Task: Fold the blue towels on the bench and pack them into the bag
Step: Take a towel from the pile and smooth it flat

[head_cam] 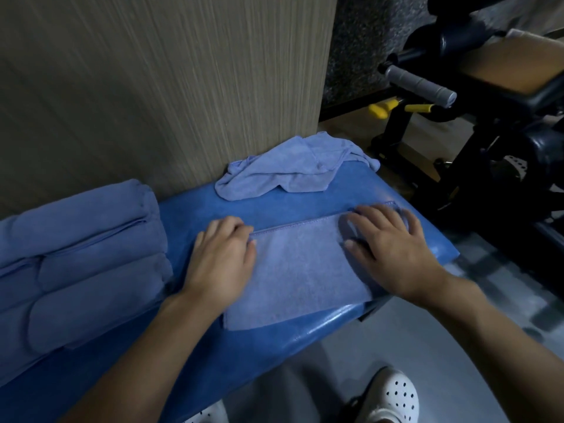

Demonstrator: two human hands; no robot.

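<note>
Fingers of your right hand [393, 248] lie straight and spread, pressing flat on the right end of the folded towel [299, 270]. Fingers of your left hand [222, 254] are bent over the towel's far left corner; whether they pinch the hem cannot be told. The towel lies on the blue surface [195, 209], near its front edge. A crumpled towel [283, 172] sits beyond it against the wall [152, 87], and more folded towels [82, 254] lie to the left.
</note>
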